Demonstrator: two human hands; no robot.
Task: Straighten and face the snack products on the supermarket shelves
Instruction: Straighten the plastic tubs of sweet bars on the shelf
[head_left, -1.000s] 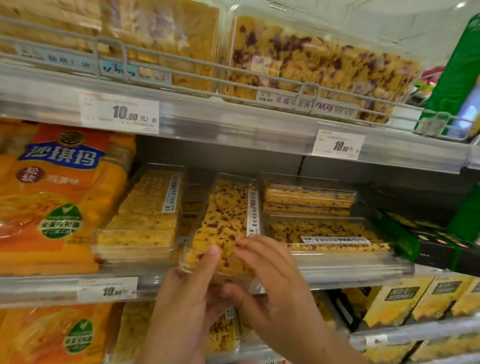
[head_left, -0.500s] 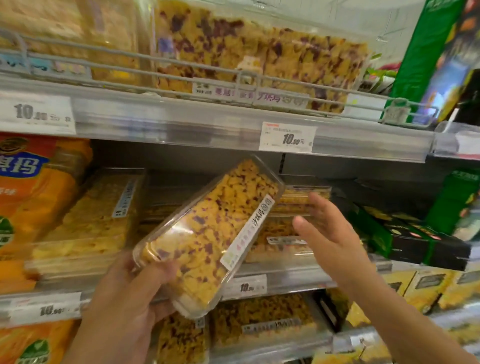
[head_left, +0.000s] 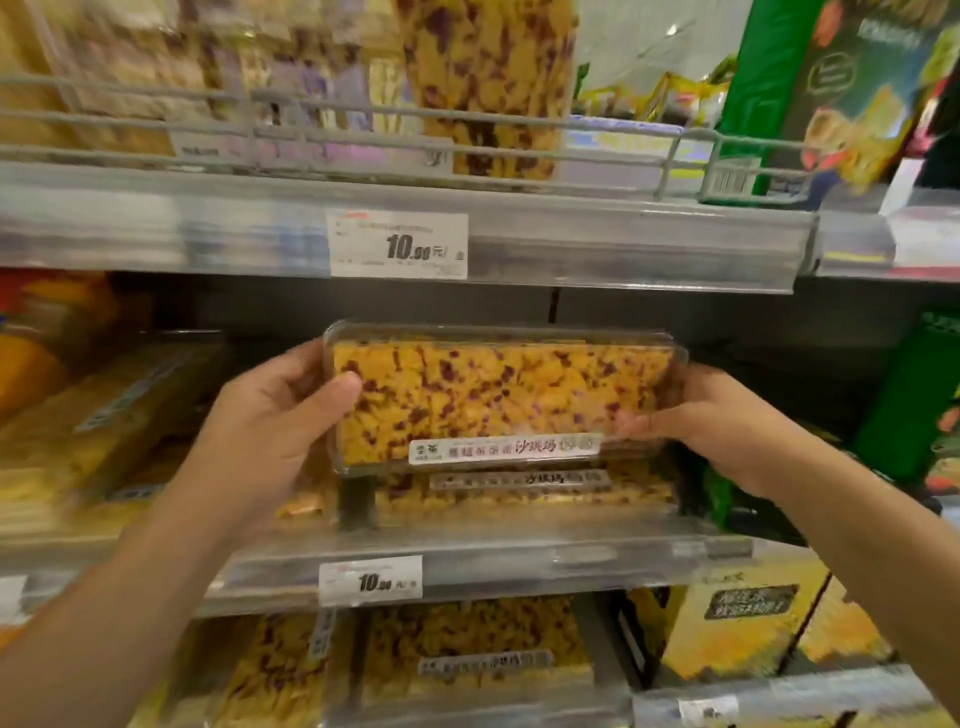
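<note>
Since half a second ago the box (head_left: 498, 397) goes from a diagonal tilt in the left hand alone to level and label-forward, and the right hand (head_left: 727, 431), then spread and clear of it, now grips its right end.

Progress, judged: this box is turned to face out but is not yet set down. It hangs in front of the middle shelf (head_left: 467, 564), just above another box (head_left: 519, 491) of the same snack lying flat there. Placing it on or beside that one looks like the step left. Left of the left fingers, blurred yellow boxes (head_left: 109, 431) lie at an angle and probably still need squaring. Rows on the upper and lower shelves are too blurred to rate.

Left hand (head_left: 275, 421): clamped on the left end of the box, thumb (head_left: 340, 392) pressed on the clear front face, fingers wrapped behind and mostly hidden.

Right hand: clamped on the right end, fingers curled round the edge, fingertips (head_left: 636, 428) on the front face just above the label (head_left: 506, 449). Exact spread behind the box cannot be told.
</note>
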